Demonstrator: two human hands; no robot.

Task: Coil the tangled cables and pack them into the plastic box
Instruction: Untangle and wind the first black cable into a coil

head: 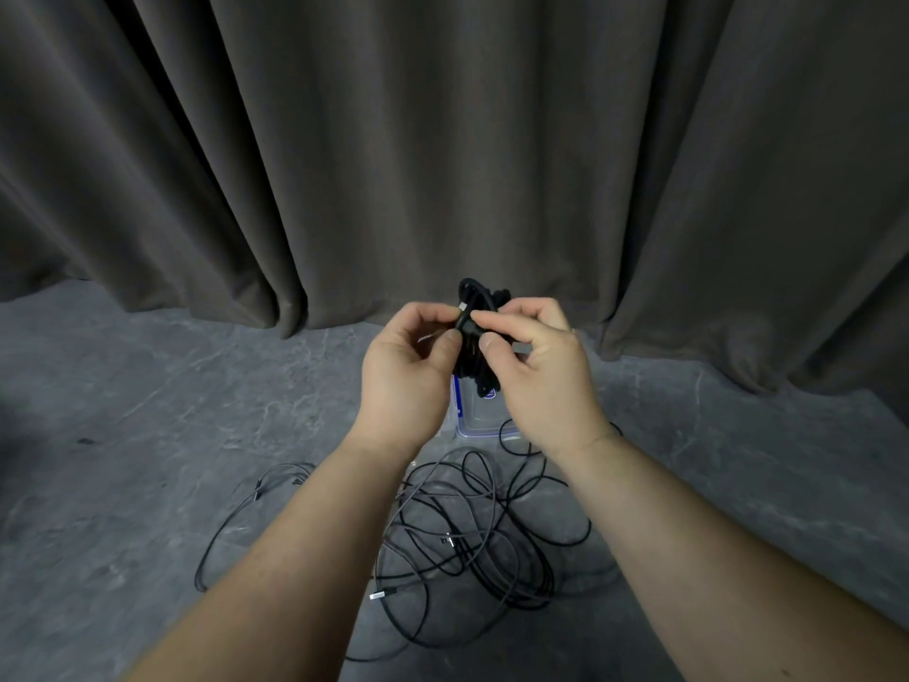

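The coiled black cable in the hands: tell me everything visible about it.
The coiled black cable is a compact bundle of thin, matte loops held upright in the air above the plastic box. The left hand and the right hand pinch it from either side at its middle. A pale connector tip shows near its top left. Its lower loops hang between the palms.

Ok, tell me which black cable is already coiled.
The black cable bundle pinched between left hand and right hand; the other cables sprawl tangled on the floor.

No readable text anywhere; only a small blue label (488, 394) on the clear plastic box (479, 423), too blurred and too hidden to make out.
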